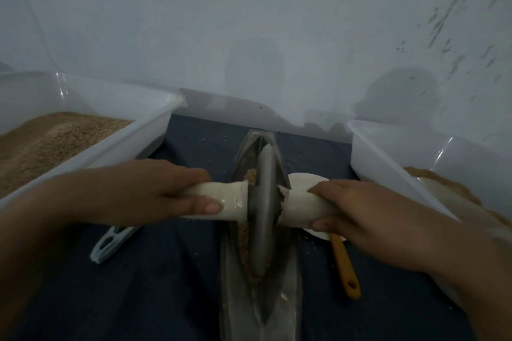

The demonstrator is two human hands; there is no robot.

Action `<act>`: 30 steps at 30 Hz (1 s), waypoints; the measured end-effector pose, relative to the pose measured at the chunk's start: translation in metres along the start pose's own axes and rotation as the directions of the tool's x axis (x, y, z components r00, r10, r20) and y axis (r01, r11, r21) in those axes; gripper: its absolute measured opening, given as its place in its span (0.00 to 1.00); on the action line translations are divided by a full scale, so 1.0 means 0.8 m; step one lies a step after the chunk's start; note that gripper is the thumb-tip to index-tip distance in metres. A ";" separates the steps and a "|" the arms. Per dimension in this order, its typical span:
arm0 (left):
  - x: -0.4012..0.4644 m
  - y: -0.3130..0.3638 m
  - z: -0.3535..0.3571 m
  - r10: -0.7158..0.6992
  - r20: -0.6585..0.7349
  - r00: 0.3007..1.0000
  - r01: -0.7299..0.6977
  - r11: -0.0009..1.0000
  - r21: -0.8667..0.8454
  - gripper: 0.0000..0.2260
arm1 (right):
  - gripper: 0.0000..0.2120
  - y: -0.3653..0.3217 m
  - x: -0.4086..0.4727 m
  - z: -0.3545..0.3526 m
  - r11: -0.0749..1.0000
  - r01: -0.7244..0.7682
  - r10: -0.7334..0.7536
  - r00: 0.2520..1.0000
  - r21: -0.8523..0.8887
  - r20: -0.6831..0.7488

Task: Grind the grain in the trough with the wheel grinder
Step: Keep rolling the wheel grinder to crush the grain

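A dark, boat-shaped metal trough (285, 310) lies lengthwise on the dark cloth in front of me. The grey wheel grinder (263, 210) stands upright in its groove, with brown grain (245, 243) piled along the wheel's left side. A cream axle handle runs through the wheel to both sides. My left hand (155, 191) grips the left handle (221, 199), fingers curled over the top and thumb underneath. My right hand (360, 216) grips the right handle (299, 207) the same way.
A white tub (155, 124) holding brown grain sits at the left, and a second white tub (388, 174) with brownish powder at the right. A white dish (302, 178) and an orange-handled tool (345, 266) lie right of the trough. A pale blue plastic tool (110, 243) lies left. Wall behind.
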State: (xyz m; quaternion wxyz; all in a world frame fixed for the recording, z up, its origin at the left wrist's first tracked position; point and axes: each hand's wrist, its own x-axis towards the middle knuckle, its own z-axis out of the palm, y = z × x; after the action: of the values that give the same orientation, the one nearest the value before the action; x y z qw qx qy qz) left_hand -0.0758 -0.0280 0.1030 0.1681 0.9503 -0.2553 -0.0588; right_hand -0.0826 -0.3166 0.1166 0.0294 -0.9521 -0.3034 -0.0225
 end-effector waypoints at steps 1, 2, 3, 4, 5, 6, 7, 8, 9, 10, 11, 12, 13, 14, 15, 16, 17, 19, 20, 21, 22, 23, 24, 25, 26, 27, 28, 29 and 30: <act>-0.002 0.000 -0.002 0.001 0.020 1.000 -0.001 1.000 -0.022 0.22 | 0.10 -0.001 -0.003 -0.003 1.000 0.003 -0.003 1.000 0.017 0.011; -0.002 0.001 -0.003 0.000 0.022 1.000 0.001 1.000 -0.024 0.21 | 0.10 -0.002 -0.004 -0.003 1.000 0.000 0.000 1.000 0.021 0.008; 0.001 0.001 -0.001 -0.009 0.015 1.000 0.009 1.000 -0.015 0.22 | 0.11 -0.001 -0.001 -0.001 1.000 -0.005 0.006 1.000 0.015 -0.010; 0.005 0.000 0.002 -0.022 -0.005 1.000 0.022 1.000 0.001 0.23 | 0.11 0.001 0.005 0.003 1.000 -0.013 0.013 0.999 0.004 -0.036; 0.010 -0.002 0.006 -0.033 -0.054 0.998 0.034 0.999 0.024 0.25 | 0.12 0.004 0.012 0.009 1.000 -0.030 0.030 0.997 0.000 -0.065; 0.017 -0.004 0.012 -0.028 -0.138 0.990 0.039 0.996 0.075 0.27 | 0.13 0.007 0.020 0.015 0.999 -0.052 0.052 0.994 0.002 -0.096; 0.025 -0.006 0.019 0.000 -0.237 0.971 0.040 0.986 0.164 0.30 | 0.15 0.011 0.028 0.021 0.998 -0.070 0.069 0.989 -0.007 -0.134; 0.032 -0.009 0.025 0.042 -0.332 0.942 0.053 0.961 0.271 0.32 | 0.16 0.016 0.038 0.028 0.996 -0.081 0.072 0.980 -0.042 -0.183; 0.038 -0.012 0.032 0.082 -0.406 0.910 0.077 0.930 0.360 0.35 | 0.18 0.020 0.047 0.034 0.991 -0.094 0.071 0.970 -0.091 -0.232; 0.043 -0.014 0.038 0.111 -0.457 0.883 0.097 0.908 0.407 0.37 | 0.19 0.022 0.054 0.038 0.985 -0.112 0.072 0.959 -0.133 -0.272; 0.045 -0.016 0.041 0.116 -0.483 0.868 0.115 0.899 0.423 0.39 | 0.20 0.023 0.059 0.041 0.979 -0.130 0.079 0.952 -0.155 -0.297; 0.046 -0.016 0.042 0.112 -0.490 0.865 0.125 0.897 0.425 0.40 | 0.21 0.024 0.061 0.042 0.977 -0.138 0.083 0.949 -0.162 -0.305; 0.045 -0.016 0.040 0.107 -0.484 0.869 0.123 0.899 0.421 0.38 | 0.21 0.023 0.062 0.042 0.977 -0.137 0.084 0.952 -0.163 -0.295; 0.043 -0.014 0.038 0.113 -0.466 0.878 0.104 0.903 0.416 0.35 | 0.20 0.022 0.059 0.041 0.977 -0.130 0.081 0.959 -0.169 -0.271; 0.041 -0.013 0.034 0.122 -0.435 0.892 0.076 0.909 0.411 0.33 | 0.20 0.019 0.054 0.038 0.978 -0.116 0.072 0.969 -0.174 -0.238; 0.037 -0.011 0.030 0.127 -0.388 0.913 0.041 0.917 0.397 0.32 | 0.19 0.017 0.046 0.035 0.981 -0.096 0.061 0.977 -0.169 -0.205; 0.030 -0.009 0.024 0.118 -0.325 0.938 0.007 0.933 0.360 0.31 | 0.18 0.014 0.038 0.030 0.985 -0.081 0.053 0.983 -0.154 -0.173; 0.014 -0.004 0.012 0.058 -0.166 0.984 -0.027 0.982 0.184 0.26 | 0.16 0.007 0.020 0.018 0.993 -0.053 0.041 0.993 -0.105 -0.111; 0.006 -0.003 0.006 0.027 -0.083 0.996 -0.020 0.996 0.086 0.24 | 0.15 0.003 0.011 0.010 0.996 -0.033 0.027 0.996 -0.083 -0.082; 0.001 -0.003 0.002 0.018 -0.024 1.000 -0.018 1.000 0.018 0.23 | 0.14 0.001 0.003 0.004 0.998 -0.013 0.009 0.998 -0.066 -0.060; -0.002 -0.003 -0.001 0.022 0.013 1.000 -0.021 0.999 -0.029 0.22 | 0.15 -0.001 -0.003 0.000 0.999 0.001 -0.003 0.999 -0.052 -0.045; -0.003 -0.003 -0.002 0.028 0.027 0.999 -0.027 0.998 -0.063 0.21 | 0.15 -0.002 -0.006 -0.002 0.999 0.007 -0.008 0.999 -0.040 -0.038; -0.001 -0.003 -0.002 0.030 0.031 0.999 -0.027 0.996 -0.084 0.21 | 0.14 -0.003 -0.007 -0.003 0.999 0.009 -0.010 0.999 -0.033 -0.043; 0.001 -0.002 0.000 0.019 0.031 0.999 -0.016 0.996 -0.085 0.22 | 0.13 -0.002 -0.004 -0.001 1.000 0.007 -0.009 0.998 -0.031 -0.059; 0.005 -0.002 0.002 -0.006 0.021 1.000 0.007 0.998 -0.066 0.24 | 0.13 -0.001 0.001 0.002 1.000 -0.001 -0.002 0.997 -0.027 -0.078; 0.010 -0.002 0.004 -0.031 -0.015 0.999 0.030 0.999 -0.027 0.26 | 0.12 0.002 0.009 0.006 1.000 -0.018 0.016 0.995 -0.021 -0.093; 0.017 -0.003 0.009 -0.046 -0.081 0.996 0.049 0.998 0.036 0.28 | 0.13 0.005 0.019 0.011 0.999 -0.043 0.041 0.993 -0.014 -0.107; 0.024 -0.005 0.014 -0.041 -0.173 0.984 0.063 0.990 0.129 0.30 | 0.13 0.009 0.029 0.016 0.998 -0.068 0.066 0.990 -0.010 -0.126; 0.032 -0.007 0.022 -0.015 -0.271 0.962 0.083 0.967 0.242 0.31 | 0.14 0.013 0.039 0.021 0.996 -0.088 0.086 0.985 -0.013 -0.153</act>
State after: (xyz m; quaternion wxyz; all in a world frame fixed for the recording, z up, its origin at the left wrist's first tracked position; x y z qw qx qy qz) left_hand -0.0543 -0.0412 0.0842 0.0778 0.9692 -0.2119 0.0984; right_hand -0.0509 -0.3060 0.1011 0.0442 -0.9602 -0.2582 -0.0966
